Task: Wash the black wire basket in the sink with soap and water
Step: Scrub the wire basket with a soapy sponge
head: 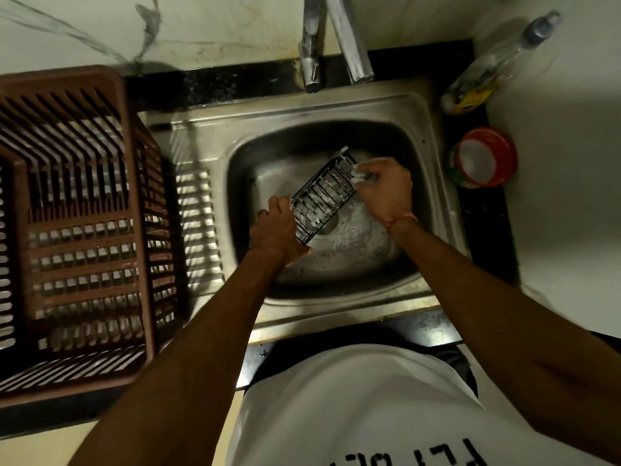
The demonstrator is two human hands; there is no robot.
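Observation:
The black wire basket (322, 196) is held tilted over the steel sink (433, 183), its wires streaked with white foam. My left hand (276, 230) grips its near lower end. My right hand (386, 189) is closed on a small foamy scrubber (358, 173) pressed against the basket's far upper end. Suds lie on the sink bottom around the drain (331, 227). The tap spout (353, 42) stands above the basin; I see no water running from it.
A brown plastic dish crate (77, 230) fills the drainboard on the left. On the right counter stand a red-rimmed tub of white soap (480, 158) and a dish-liquid bottle (494, 62). The tap handle (311, 45) is at the back.

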